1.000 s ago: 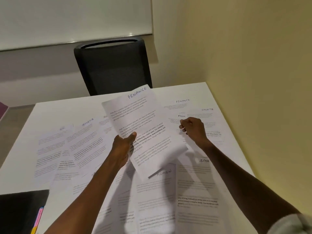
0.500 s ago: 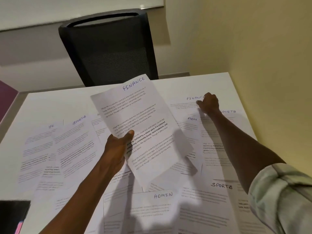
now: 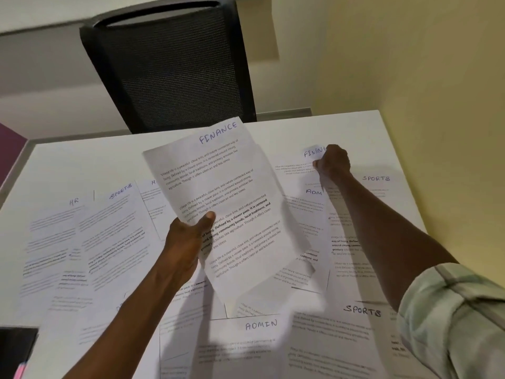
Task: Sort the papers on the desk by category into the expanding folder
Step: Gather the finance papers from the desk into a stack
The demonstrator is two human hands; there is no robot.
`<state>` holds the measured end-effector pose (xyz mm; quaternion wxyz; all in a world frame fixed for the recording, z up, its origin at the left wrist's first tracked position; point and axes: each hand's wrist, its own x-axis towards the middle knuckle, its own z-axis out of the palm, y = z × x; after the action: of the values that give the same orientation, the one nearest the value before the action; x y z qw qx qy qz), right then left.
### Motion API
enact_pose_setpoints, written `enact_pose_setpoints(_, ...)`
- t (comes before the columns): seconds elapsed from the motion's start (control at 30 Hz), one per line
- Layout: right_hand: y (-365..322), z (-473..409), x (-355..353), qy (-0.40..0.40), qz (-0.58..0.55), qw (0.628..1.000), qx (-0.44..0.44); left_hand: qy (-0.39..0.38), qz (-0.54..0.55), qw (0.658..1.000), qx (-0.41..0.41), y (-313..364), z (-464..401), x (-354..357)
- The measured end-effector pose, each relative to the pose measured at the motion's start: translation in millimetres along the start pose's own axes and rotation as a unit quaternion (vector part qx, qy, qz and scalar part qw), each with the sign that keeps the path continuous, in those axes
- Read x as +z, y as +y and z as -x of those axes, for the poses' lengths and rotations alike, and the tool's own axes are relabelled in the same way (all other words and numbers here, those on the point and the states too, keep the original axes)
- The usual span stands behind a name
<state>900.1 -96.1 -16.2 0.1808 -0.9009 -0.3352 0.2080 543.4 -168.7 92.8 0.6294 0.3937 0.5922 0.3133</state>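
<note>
My left hand point(image 3: 188, 239) grips a printed sheet headed FINANCE point(image 3: 218, 187), held tilted above the desk, with another sheet edge showing behind it. My right hand point(image 3: 332, 162) reaches to the far right of the desk and pinches the top corner of a second FINANCE sheet point(image 3: 297, 165), lifting that corner slightly. Several more sheets lie spread on the white desk point(image 3: 82, 165), headed HR point(image 3: 73, 201), SPORTS point(image 3: 120, 191), ADMIN point(image 3: 261, 325) and SPORTS point(image 3: 362, 310). A dark corner of the expanding folder point(image 3: 16, 348) shows at the bottom left.
A black mesh office chair point(image 3: 169, 67) stands behind the desk's far edge. A yellow wall point(image 3: 410, 64) runs along the desk's right side. Bare desk surface lies along the far edge, beyond the papers.
My right hand stretched from the desk's middle to the far FINANCE sheet and now pinches its corner. My left hand keeps holding its sheet, and the camera has leaned forward.
</note>
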Motion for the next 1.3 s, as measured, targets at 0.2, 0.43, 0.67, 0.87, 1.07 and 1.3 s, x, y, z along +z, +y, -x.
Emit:
enact_pose_setpoints(0.2, -4.9, 19.5, -39.4, -0.015, -0.203, 0.973, -0.106, 0.020, -0.023, 0.999, 0.026, 5.8, 8.9, -18.2)
enact_pose_setpoints(0.43, -40.1, 87.6, -125.0, -0.014, -0.349, 0.920, -0.180, 0.026, -0.017, 0.998, 0.063, 13.2, 35.7, -31.9)
enact_pose_setpoints(0.67, -82.5, 177.8, -193.9, 0.029, -0.355, 0.899, -0.253, 0.085, -0.063, 0.989, 0.105, 25.5, 57.5, -68.7)
enact_pose_setpoints(0.87, -123.1, 288.0, -238.3, 0.053, -0.327, 0.888, -0.320, 0.124, -0.096, 0.971, 0.182, 52.1, 85.6, -124.0)
enact_pose_setpoints(1.07, -165.4, 395.4, -248.9, 0.024, -0.329, 0.877, -0.351, 0.032, -0.091, 0.972, 0.214, 82.1, 115.5, -181.7)
enact_pose_setpoints(1.3, -180.6, 454.3, -205.9, -0.008, -0.294, 0.912, -0.287, -0.078, -0.142, 0.963, 0.215, 77.1, 136.2, -218.3)
